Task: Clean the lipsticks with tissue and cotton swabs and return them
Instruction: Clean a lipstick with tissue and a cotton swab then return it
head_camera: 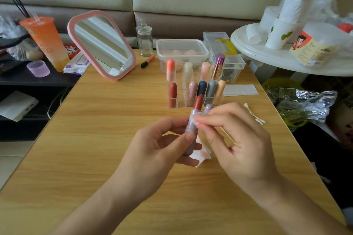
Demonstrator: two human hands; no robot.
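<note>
We hold the lipstick (191, 129) upright between our hands, above the middle of the table (114, 120) and just in front of the rack (181, 102) of capped lipsticks. Our left hand (158, 145) grips the lilac tube low down, thumb in front and fingers curled behind. Our right hand (238, 139) pinches a fold of tissue (200, 155) against the tube's upper end, just below the bared red stick; the rest of the tissue hangs beneath, between both hands. Two swabs (254, 114) lie on the table beside the right hand, apart from it. A mirror (103, 43) stands well to the left.
</note>
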